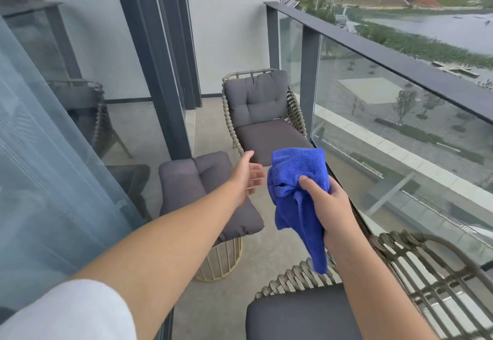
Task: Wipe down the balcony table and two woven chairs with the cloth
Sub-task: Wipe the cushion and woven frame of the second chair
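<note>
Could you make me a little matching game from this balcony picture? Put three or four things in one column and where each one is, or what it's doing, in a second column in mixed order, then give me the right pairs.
Things:
1. blue cloth
2. left hand
3. loose grey cushion
4. far woven chair

Places or states:
A. lying on top of the small round wire table
B. standing by the glass railing, cushions in place
C. gripped in the right hand, one end hanging down
D. fingers straight, reaching forward, holding nothing

Pairs: 1-C, 2-D, 3-A, 4-B
</note>
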